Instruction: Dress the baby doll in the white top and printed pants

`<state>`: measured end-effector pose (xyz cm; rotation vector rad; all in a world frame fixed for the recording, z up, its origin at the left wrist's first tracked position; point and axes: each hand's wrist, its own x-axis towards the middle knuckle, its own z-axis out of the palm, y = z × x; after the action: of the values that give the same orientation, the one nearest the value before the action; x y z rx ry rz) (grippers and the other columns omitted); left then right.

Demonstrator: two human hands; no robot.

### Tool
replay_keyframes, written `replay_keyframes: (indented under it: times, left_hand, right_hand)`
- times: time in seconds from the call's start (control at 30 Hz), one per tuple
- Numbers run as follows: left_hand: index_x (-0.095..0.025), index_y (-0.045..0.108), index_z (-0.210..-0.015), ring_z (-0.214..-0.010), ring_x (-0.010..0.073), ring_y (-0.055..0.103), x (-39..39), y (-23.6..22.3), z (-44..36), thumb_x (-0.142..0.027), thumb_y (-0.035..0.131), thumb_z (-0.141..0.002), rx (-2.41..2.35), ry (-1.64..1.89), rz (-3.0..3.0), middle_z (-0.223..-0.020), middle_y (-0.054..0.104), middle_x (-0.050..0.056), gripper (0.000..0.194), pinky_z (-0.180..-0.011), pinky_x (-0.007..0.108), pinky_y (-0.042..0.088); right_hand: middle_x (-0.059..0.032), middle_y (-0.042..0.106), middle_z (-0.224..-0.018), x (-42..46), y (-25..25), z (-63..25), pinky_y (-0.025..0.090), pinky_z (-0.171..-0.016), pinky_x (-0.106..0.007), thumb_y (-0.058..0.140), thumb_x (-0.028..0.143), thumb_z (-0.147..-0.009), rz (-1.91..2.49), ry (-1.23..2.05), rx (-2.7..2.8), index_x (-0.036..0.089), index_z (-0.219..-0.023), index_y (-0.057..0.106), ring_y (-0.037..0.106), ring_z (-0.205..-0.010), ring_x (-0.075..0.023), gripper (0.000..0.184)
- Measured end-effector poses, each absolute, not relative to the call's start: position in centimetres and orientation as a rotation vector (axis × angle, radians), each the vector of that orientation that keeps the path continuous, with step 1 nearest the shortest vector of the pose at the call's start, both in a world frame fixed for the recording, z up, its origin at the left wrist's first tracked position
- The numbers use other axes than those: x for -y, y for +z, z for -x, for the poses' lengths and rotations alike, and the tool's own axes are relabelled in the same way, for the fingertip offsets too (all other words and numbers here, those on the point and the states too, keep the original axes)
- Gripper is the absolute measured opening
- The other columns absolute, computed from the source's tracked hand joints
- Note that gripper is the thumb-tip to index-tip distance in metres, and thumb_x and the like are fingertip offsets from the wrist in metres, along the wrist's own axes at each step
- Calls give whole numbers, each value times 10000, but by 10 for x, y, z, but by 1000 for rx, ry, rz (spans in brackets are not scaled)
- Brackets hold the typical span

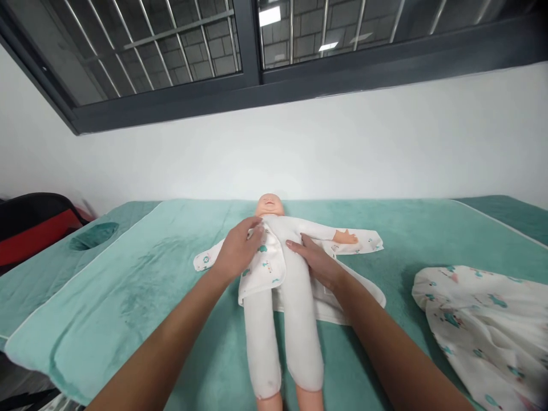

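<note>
A baby doll (303, 342) with a white cloth body lies face up. Beneath it is a spread white baby shirt (269, 268) with a small green and orange print. One front flap of the shirt covers the doll's chest on the left; the other half lies spread at the right. My left hand (240, 245) is closed at the flap's upper edge, near the doll's neck. Against the right side of the doll's torso rests my right hand (319, 260), thumb and forefinger apart and the other fingers mostly hidden. The doll's right-side hand (345, 237) lies bare on the shirt's sleeve.
A green padded bed (171, 319) carries everything, with a round hole (94, 236) at its left end. Crumpled printed white cloth (488, 325) lies at the right. A black and red object (38, 228) stands at far left. A white wall and barred window (252, 51) rise behind.
</note>
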<state>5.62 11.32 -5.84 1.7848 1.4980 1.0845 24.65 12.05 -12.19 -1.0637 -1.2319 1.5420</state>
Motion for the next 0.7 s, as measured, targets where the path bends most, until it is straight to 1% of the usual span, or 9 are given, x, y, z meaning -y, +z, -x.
replay_keyframes:
  times: [0.07, 0.17, 0.3, 0.4, 0.47, 0.53, 0.6, 0.67, 0.7]
  left_hand:
    - [-213, 578, -1223, -1224, 256, 514, -128, -74, -57, -432, 477, -880, -1569, 1008, -1884, -1322, 577, 85, 419, -1035, 380, 375]
    - [-218, 517, -1295, -1306, 252, 441, -144, -77, -71, -450, 419, -907, -1556, 919, -2016, -1396, 517, 76, 464, -1116, 400, 280]
    - [-233, 522, -1283, -1295, 229, 453, -162, -60, -99, -478, 424, -897, -1404, 891, -2036, -1378, 535, 44, 467, -1089, 352, 331]
    - [-235, 527, -1268, -1263, 209, 481, -173, -52, -120, -459, 449, -883, -1251, 795, -2143, -1366, 541, 37, 453, -1047, 312, 372]
    - [-245, 488, -1307, -1245, 229, 489, -180, -50, -135, -458, 510, -848, -1195, 619, -2327, -1372, 532, 46, 506, -1020, 331, 387]
    - [-252, 479, -1305, -1198, 269, 514, -187, -51, -150, -446, 589, -792, -1178, 381, -2571, -1314, 571, 65, 560, -979, 371, 400]
    - [-236, 537, -1205, -1065, 282, 580, -195, -53, -162, -388, 606, -779, -1206, 145, -2774, -1149, 647, 82, 458, -898, 387, 425]
    - [-218, 567, -1079, -890, 257, 624, -203, -54, -168, -310, 559, -803, -1276, 4, -2874, -983, 672, 80, 291, -787, 365, 443]
    - [-215, 564, -1038, -826, 243, 626, -207, -54, -169, -282, 533, -812, -1312, -21, -2891, -940, 669, 78, 238, -738, 352, 441]
  right_hand:
    - [-87, 530, -1360, -119, -119, -247, 495, -972, -393, 656, 522, -798, 1023, 1571, 1258, 228, -1308, 438, 542, -1198, -256, 628]
    - [-79, 477, -1412, -116, -116, -249, 430, -1044, -414, 651, 530, -804, 1008, 1556, 1357, 226, -1360, 395, 466, -1274, -273, 683]
    - [-61, 398, -1474, -116, -115, -255, 332, -1115, -432, 631, 566, -804, 1060, 1500, 1475, 239, -1428, 331, 318, -1376, -297, 766]
    - [-52, 329, -1514, -118, -117, -258, 289, -1135, -439, 599, 569, -827, 1012, 1465, 1562, 248, -1468, 271, 263, -1404, -285, 788]
    - [-49, 314, -1521, -119, -117, -259, 272, -1140, -435, 568, 558, -856, 940, 1431, 1639, 256, -1474, 268, 265, -1403, -265, 751]
    - [-53, 346, -1503, -120, -119, -260, 281, -1128, -431, 545, 547, -876, 884, 1407, 1724, 257, -1465, 296, 297, -1386, -256, 702]
    - [-53, 413, -1455, -124, -120, -265, 322, -1094, -432, 538, 539, -882, 861, 1378, 1816, 261, -1432, 357, 350, -1352, -258, 643]
    - [-40, 501, -1374, -130, -123, -274, 368, -1047, -423, 548, 516, -878, 876, 1298, 1917, 277, -1360, 455, 419, -1297, -257, 545]
    - [-34, 548, -1319, -133, -124, -280, 387, -1023, -412, 551, 488, -881, 919, 1220, 1958, 280, -1299, 515, 462, -1255, -252, 468]
